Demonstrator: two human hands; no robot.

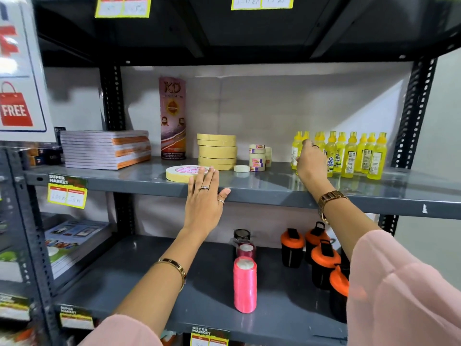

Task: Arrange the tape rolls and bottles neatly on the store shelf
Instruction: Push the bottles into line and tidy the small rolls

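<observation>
step: straighten glue bottles (349, 156) on shelf (274, 188) | right hand (310, 162) curled around leftmost bottle; nudge upright into row | left hand (205, 196) spread flat, fingertips touching loose tape roll (183, 173); stack next

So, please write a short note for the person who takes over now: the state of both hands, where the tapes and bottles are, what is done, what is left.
Left hand: open, flat on the shelf edge, fingertips touching the loose wide tape roll, not gripping.
Right hand: among the yellow glue bottles, at the leftmost ones; grip cannot be seen.
Done: wide tape stack and small tape stack stand behind; most bottles upright in a group.
Left: stack the loose wide roll and the small loose roll; straighten the left bottles.
</observation>
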